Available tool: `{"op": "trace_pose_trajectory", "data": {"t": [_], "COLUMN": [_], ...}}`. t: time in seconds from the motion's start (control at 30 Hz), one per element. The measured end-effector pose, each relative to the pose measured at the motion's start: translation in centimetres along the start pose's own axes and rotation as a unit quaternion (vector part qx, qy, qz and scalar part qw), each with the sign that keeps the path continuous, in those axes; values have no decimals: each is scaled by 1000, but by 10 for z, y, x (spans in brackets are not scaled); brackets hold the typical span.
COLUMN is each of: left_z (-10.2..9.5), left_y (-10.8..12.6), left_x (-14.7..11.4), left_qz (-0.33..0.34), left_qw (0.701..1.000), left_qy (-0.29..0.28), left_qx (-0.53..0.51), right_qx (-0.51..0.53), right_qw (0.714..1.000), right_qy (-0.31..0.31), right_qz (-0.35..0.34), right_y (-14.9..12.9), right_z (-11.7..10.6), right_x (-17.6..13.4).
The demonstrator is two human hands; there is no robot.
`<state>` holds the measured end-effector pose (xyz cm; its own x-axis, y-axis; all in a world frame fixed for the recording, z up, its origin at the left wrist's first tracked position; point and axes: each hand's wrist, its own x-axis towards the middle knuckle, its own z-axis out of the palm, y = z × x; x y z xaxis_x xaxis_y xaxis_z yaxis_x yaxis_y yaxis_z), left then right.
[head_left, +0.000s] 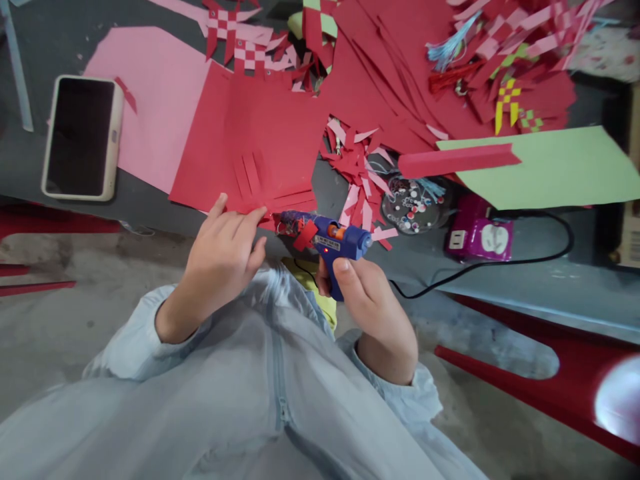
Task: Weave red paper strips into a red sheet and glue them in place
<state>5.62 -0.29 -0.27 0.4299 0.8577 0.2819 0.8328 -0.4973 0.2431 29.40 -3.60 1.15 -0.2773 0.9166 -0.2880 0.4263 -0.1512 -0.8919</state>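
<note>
one pale grey jacket (225,407) is filling the foreground. the right hand (373,290) is grasping one blue glue gun (354,241), which is pointing left by the table's (25,153) front edge. the left hand (223,250) is hanging beside its nozzle (295,217), fingers spreading loosely; whether they are pinching anything, i cannot tell. one phone (80,137) is lying at far left, one clear dish (442,215) at right.

The dark grey table (425,257) carries, along its near edge from left to right, a phone (81,138), a pink sheet (155,110), a red sheet (273,130), loose paper strips (354,167), a dish of beads (441,212) and a purple box (473,230).
</note>
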Motion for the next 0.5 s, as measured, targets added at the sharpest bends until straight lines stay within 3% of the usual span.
{"op": "trace_pose_trajectory", "data": {"t": [0.5], "left_z": [-2], "left_y": [0], "left_x": [1], "left_qz": [18], "left_qw": [999], "left_qy": [3], "left_qx": [31], "right_qx": [1], "right_qw": [1000], "right_qy": [6], "right_qz": [3], "right_y": [1], "right_z": [0], "right_x": [-1]}}
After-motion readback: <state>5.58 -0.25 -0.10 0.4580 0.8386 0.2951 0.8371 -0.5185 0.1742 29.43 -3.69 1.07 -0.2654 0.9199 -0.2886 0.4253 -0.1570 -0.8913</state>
